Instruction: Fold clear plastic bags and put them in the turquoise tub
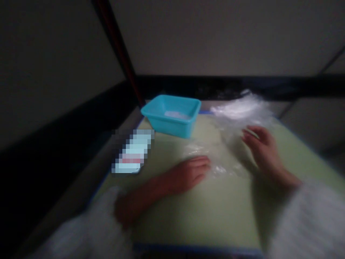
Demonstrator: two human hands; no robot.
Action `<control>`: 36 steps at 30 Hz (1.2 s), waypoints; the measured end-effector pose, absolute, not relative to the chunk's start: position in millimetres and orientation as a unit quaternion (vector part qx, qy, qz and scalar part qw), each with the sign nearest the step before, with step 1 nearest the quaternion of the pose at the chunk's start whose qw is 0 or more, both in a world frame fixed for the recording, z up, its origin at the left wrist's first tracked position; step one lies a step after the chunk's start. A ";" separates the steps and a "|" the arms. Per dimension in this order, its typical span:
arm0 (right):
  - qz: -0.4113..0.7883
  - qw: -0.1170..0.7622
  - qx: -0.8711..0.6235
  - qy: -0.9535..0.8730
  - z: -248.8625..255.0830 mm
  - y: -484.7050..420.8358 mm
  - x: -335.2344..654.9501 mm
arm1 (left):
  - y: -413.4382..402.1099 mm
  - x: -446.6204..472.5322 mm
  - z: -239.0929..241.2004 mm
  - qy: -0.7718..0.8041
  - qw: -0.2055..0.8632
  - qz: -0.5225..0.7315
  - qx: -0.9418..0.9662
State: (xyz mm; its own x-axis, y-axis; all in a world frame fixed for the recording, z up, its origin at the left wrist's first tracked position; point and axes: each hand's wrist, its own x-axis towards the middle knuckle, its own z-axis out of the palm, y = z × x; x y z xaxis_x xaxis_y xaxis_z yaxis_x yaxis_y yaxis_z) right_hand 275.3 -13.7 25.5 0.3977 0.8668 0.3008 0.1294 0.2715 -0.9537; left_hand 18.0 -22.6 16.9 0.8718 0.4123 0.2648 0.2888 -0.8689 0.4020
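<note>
My left hand point(192, 172) lies palm down, fingers stretched out, with its fingertips at the edge of a clear plastic bag point(221, 171) on the yellow-green table. The bag is thin and shows mostly by its glints. To the right, my right hand point(261, 145) is held above the table with its fingers bent and a gap between thumb and fingers. Nothing shows in its grasp, though blur softens the fingertips. Just beyond it sits a crumpled pile of clear plastic bags point(242, 108).
A turquoise plastic basin point(172, 126) stands at the back left of the table point(210, 216), with something pale inside. A phone-like lit, pixelated rectangle point(134, 151) lies by the left edge. Walls with a dark band rise behind and at the left.
</note>
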 end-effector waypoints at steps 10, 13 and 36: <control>0.132 0.584 -0.471 -0.648 33.1 -27.9 266.7 | -41.2 13.4 28.5 0.155 0.115 0.082 0.978; 0.107 0.490 -0.424 -0.754 36.0 -36.0 258.1 | -42.2 17.1 27.8 0.163 0.087 0.106 0.977; 0.001 0.099 -0.564 -0.820 -11.9 -0.1 285.4 | -28.2 16.5 9.2 0.289 0.056 0.070 0.953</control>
